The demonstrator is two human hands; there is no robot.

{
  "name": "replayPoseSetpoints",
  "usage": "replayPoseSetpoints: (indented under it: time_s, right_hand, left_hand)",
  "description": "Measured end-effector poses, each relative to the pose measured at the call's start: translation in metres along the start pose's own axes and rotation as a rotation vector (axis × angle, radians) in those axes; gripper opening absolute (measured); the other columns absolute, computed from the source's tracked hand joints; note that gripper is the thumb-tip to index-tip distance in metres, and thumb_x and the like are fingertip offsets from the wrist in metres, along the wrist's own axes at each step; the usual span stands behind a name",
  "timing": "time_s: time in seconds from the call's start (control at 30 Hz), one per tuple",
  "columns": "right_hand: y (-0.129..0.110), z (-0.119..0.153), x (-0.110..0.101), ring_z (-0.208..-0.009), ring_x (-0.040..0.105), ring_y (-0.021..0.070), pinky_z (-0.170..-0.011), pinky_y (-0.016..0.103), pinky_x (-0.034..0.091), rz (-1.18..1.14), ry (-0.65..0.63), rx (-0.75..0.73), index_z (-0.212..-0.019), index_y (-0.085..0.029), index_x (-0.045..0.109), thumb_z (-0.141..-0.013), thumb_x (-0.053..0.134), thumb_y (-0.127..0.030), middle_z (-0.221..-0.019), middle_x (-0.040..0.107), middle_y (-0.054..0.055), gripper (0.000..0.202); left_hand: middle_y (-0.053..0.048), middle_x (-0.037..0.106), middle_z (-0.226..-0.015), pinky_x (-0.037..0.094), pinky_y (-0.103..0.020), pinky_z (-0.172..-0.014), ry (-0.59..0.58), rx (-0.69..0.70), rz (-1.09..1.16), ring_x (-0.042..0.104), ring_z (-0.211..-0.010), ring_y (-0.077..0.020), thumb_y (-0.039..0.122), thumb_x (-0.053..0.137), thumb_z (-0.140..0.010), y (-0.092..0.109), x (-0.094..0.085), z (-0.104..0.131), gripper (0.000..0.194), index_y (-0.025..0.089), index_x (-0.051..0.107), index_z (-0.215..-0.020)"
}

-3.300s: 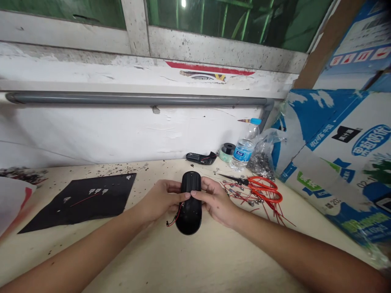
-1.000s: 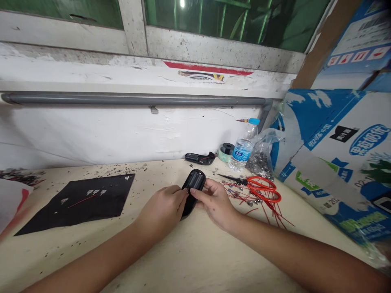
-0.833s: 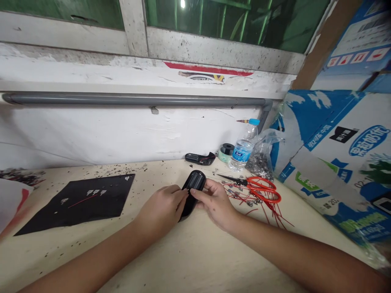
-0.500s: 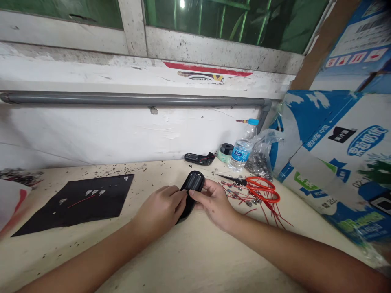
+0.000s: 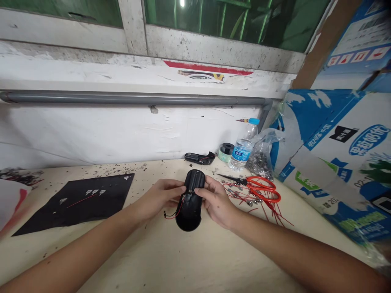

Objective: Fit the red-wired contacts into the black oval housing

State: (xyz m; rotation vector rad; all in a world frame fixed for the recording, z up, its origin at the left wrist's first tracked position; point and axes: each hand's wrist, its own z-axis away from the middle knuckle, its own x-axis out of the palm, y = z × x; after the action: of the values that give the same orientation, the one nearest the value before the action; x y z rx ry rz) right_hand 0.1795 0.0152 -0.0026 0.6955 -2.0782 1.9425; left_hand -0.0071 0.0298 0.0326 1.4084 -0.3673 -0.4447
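Two hands (image 5: 187,198) hold a smooth, oblong black shell (image 5: 188,215).

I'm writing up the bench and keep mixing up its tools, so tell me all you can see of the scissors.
The scissors have bright orange-red looped handles that look like plastic, and slim dark blades, seemingly metal. They lie on the pale table, to the right of both hands, tips pointing left. The blades look closed or nearly so. Thin red wires and small metal parts lie around and partly beneath them. Neither hand touches them.
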Motion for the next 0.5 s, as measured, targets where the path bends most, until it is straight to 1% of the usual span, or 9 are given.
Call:
replayPoseSetpoints:
  time_s: [0.03, 0.1, 0.2, 0.3, 0.4, 0.5]
  right_hand:
    - [0.000, 0.000, 0.000, -0.074, 0.062, 0.0145, -0.069, 0.027, 0.052, 0.010, -0.010, -0.006, -0.090, -0.021, 0.067, -0.067, 0.080, -0.021, -0.082, 0.068, -0.001, 0.026]
    - [0.000, 0.000, 0.000, -0.075, 0.062, 0.0151, -0.071, 0.027, 0.051, 0.021, -0.035, -0.007, -0.090, -0.020, 0.067, -0.068, 0.080, -0.021, -0.082, 0.068, -0.001, 0.025]
    - [0.000, -0.001, -0.002, -0.083, 0.065, 0.0173, -0.075, 0.029, 0.052, 0.037, -0.066, -0.014, -0.096, -0.021, 0.067, -0.068, 0.080, -0.021, -0.092, 0.070, 0.002, 0.031]
    - [0.001, -0.001, -0.004, -0.088, 0.066, 0.0176, -0.080, 0.030, 0.051, 0.081, -0.091, -0.026, -0.099, -0.021, 0.068, -0.069, 0.081, -0.020, -0.099, 0.072, 0.003, 0.033]
    - [0.003, -0.002, -0.007, -0.084, 0.067, 0.0167, -0.081, 0.031, 0.051, 0.096, -0.098, -0.019, -0.097, -0.020, 0.070, -0.071, 0.081, -0.023, -0.095, 0.073, 0.003, 0.029]
    - [0.004, -0.002, -0.008, -0.080, 0.067, 0.0168, -0.078, 0.031, 0.051, 0.107, -0.106, -0.025, -0.094, -0.018, 0.073, -0.072, 0.082, -0.026, -0.091, 0.074, 0.004, 0.025]
  left_hand:
    - [-0.009, 0.074, -0.096, 0.052, -0.032, -0.080, -0.049, -0.003, 0.013, 0.068, -0.085, -0.0205, 0.038, 0.070, -0.085, -0.002, 0.000, 0.000, 0.032, 0.015, 0.074, -0.106]
    - [-0.007, 0.074, -0.089, 0.051, -0.029, -0.077, -0.065, 0.011, 0.013, 0.066, -0.079, -0.0180, 0.035, 0.073, -0.083, -0.004, 0.002, 0.001, 0.027, 0.016, 0.077, -0.101]
    - [-0.005, 0.073, -0.082, 0.051, -0.028, -0.072, -0.011, 0.031, 0.028, 0.064, -0.071, -0.0153, 0.034, 0.075, -0.081, -0.003, 0.003, 0.003, 0.025, 0.016, 0.077, -0.099]
    - [-0.005, 0.073, -0.082, 0.053, -0.029, -0.072, 0.071, 0.070, 0.047, 0.065, -0.071, -0.0164, 0.036, 0.076, -0.081, -0.004, 0.004, 0.003, 0.026, 0.016, 0.077, -0.098]
    - [-0.007, 0.075, -0.088, 0.054, -0.031, -0.073, 0.132, 0.156, 0.030, 0.068, -0.077, -0.0196, 0.036, 0.077, -0.080, -0.009, 0.005, 0.003, 0.027, 0.016, 0.076, -0.098]
    - [-0.009, 0.075, -0.091, 0.055, -0.033, -0.074, 0.135, 0.213, 0.011, 0.069, -0.082, -0.0222, 0.034, 0.076, -0.082, -0.015, 0.005, 0.002, 0.029, 0.016, 0.074, -0.104]
